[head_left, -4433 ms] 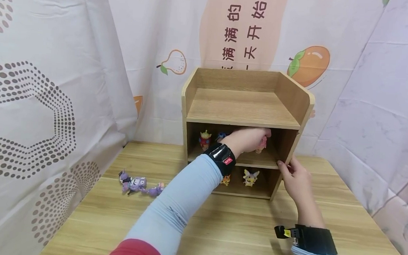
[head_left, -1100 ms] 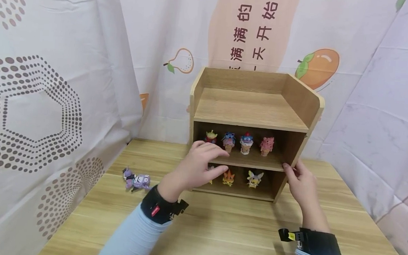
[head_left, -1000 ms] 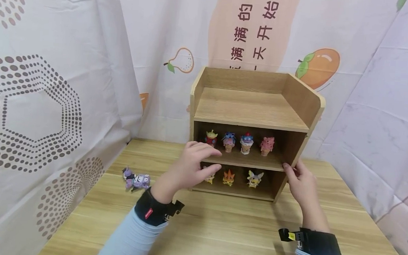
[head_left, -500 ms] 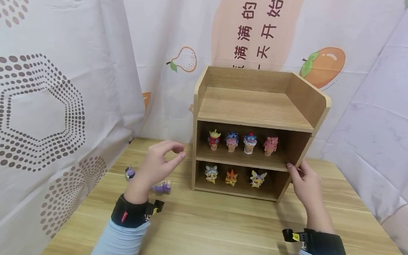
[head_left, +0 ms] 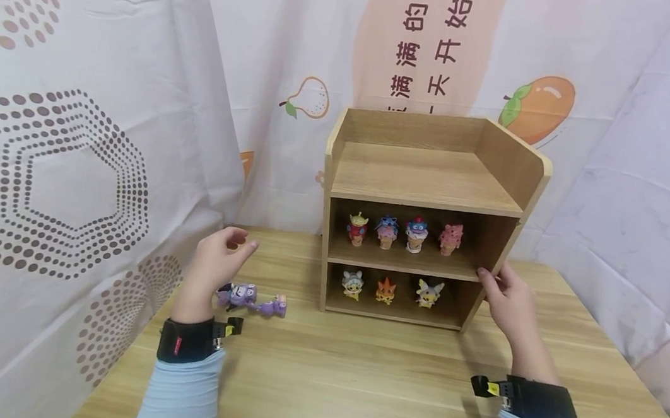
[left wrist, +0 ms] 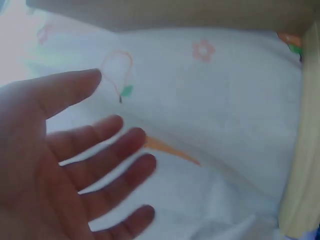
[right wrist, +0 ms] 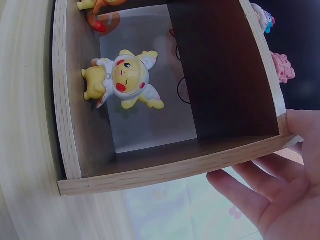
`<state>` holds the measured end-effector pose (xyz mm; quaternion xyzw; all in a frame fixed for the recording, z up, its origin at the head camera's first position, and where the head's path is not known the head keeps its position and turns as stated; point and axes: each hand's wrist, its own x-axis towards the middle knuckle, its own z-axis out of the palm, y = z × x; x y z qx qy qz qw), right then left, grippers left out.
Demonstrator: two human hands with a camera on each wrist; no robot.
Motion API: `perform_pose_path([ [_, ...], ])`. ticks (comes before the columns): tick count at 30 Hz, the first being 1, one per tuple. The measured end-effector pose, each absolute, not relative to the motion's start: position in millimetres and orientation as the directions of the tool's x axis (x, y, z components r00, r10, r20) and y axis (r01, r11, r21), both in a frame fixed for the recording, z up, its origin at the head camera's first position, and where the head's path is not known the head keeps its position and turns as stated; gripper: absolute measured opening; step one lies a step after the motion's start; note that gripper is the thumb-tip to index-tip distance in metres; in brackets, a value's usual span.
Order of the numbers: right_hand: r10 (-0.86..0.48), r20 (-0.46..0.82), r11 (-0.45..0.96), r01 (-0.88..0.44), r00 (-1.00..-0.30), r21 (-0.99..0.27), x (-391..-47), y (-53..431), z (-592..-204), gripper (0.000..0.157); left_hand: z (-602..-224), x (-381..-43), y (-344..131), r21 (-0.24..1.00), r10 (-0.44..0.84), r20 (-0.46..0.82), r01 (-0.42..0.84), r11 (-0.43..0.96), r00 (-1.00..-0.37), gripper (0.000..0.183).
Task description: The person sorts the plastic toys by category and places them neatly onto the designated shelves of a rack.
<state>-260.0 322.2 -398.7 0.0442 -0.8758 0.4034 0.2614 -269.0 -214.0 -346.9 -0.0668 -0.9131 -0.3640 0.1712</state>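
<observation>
My left hand (head_left: 212, 269) hovers above the left of the table, fingers loosely bent and nothing between them. Just beyond and below it lie purple figurines (head_left: 243, 295), partly hidden by the hand. In the left wrist view the palm and fingers (left wrist: 110, 175) show bare. My right hand (head_left: 512, 303) grips the right side panel of a wooden shelf (head_left: 426, 204), thumb at the front edge and fingers along the outside. On the middle level stand ice-cream-cone figurines, among them a pink one (head_left: 451, 239). Yellow figurines stand below, one with a white hood (right wrist: 127, 80).
The wooden table (head_left: 326, 373) spreads before the shelf and to both sides. A printed curtain (head_left: 291, 169) hangs close behind the shelf and along the left. The shelf's raised side walls (head_left: 514, 161) flank its top board.
My left hand has let go of a figurine on the middle level, drawn out of the shelf and moved left to the purple figurines. My right hand keeps its grip on the side panel.
</observation>
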Motion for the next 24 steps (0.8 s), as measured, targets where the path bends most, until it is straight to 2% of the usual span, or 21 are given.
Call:
perform_pose_path([
  [8,0.128,0.479,0.682,-0.274,-0.868,-0.678,-259,323,-398,0.046,-365,-280,-237,0.626,-0.007,0.155,0.093,0.774,-0.988,0.064],
  [19,0.129,0.501,0.680,-0.291,-0.855,-0.673,-258,322,-401,0.044,-393,-296,-258,0.621,-0.042,0.043,-0.007,0.784,-0.998,0.070],
  [24,0.131,0.506,0.683,-0.292,-0.852,-0.669,-259,322,-399,0.043,-406,-301,-268,0.621,-0.041,-0.024,-0.047,0.782,-0.999,0.068],
])
